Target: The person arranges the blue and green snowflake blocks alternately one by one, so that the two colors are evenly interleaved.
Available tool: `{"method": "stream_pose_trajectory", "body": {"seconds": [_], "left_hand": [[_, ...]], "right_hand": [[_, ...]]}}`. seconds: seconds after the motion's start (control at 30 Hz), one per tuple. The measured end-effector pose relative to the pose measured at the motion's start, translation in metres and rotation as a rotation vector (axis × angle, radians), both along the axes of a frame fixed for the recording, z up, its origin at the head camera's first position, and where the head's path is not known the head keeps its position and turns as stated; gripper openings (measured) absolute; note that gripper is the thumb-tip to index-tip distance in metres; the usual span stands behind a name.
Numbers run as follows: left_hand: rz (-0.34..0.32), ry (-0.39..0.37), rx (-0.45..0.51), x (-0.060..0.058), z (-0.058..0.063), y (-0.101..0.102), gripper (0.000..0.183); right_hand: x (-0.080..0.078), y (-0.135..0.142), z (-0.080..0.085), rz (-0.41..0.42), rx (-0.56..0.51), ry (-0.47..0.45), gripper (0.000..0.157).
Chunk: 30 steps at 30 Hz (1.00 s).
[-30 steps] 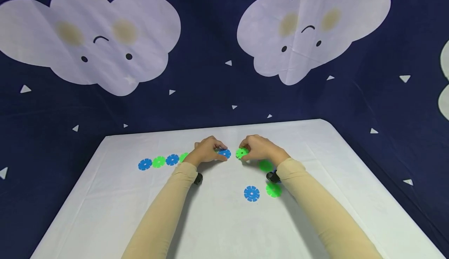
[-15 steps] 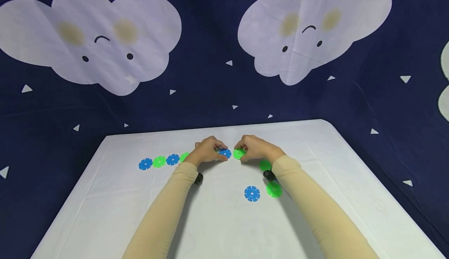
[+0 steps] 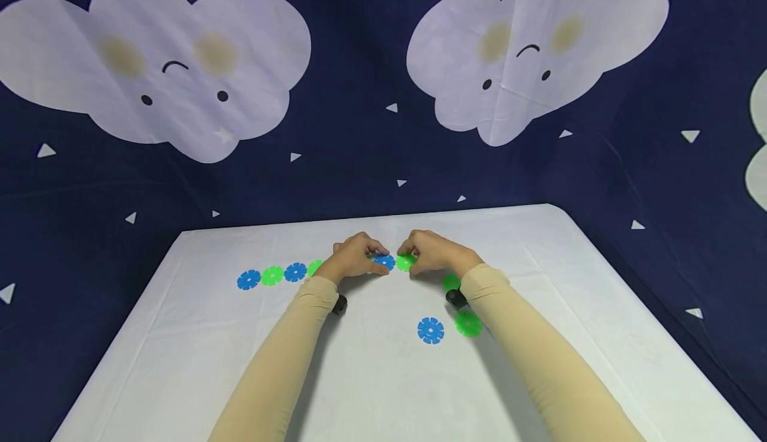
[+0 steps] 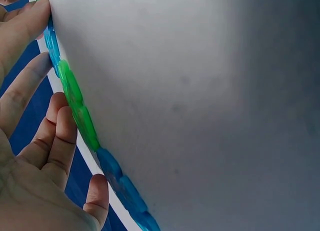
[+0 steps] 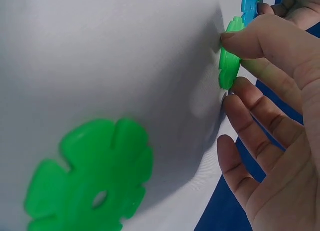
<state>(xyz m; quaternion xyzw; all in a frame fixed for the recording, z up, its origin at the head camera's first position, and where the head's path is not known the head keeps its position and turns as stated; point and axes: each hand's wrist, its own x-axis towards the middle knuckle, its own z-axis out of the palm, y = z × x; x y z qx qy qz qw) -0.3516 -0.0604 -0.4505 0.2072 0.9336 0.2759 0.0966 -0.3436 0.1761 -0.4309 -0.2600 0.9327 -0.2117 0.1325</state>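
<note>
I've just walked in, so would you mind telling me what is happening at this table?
A person's left hand holds a blue disc at the end of a blue-and-green row. The right hand pinches a green disc close beside it; whether they touch is unclear. Another blue disc and two green discs lie apart from that row.

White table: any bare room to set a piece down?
Free: between the left sleeve and right sleeve, nearer than the lone blue disc; left of the left sleeve, nearer than the disc row; right of the right sleeve. Crowded with discs: around the left hand and right hand.
</note>
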Motion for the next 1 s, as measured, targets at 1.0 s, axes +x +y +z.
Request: {"method": "stream_pose_trajectory", "body": {"seconds": [1.0], "left_hand": [[-0.013, 0.041, -0.09, 0.01, 0.009, 0.011, 0.053]], "right_hand": [[0.077, 0.033, 0.021, 0.05, 0.004, -0.082, 0.042]]}}
